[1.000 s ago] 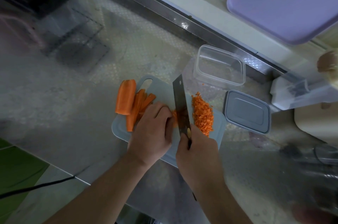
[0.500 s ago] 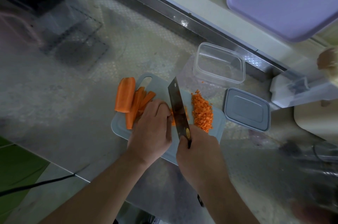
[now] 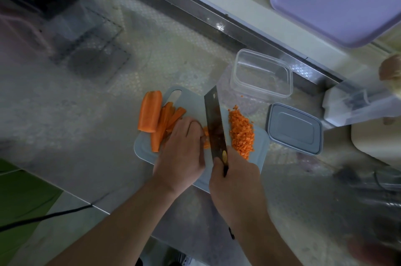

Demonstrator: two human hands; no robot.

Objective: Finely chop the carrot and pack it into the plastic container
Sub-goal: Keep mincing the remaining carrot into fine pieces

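Carrot half (image 3: 150, 117) and smooth long strips (image 3: 165, 123) lie left on the pale cutting board (image 3: 145, 148). The left hand (image 3: 181, 153), fingers curled, pins strips that it mostly hides, while the right hand (image 3: 235, 181) grips a dark rectangular cleaver (image 3: 214, 123), now upright rather than tilted. Finely diced carrot (image 3: 241, 133) lies heaped right, near the clear empty plastic container (image 3: 261, 73).

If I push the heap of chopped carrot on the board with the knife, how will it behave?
The chopped carrot heap is loose small dice, so it would probably spread rather than slide as one mass. A few bits already lie apart near the cutting board edge, so some may roll off toward the empty plastic container. The pieces likely weigh little and may stick to the knife blade.
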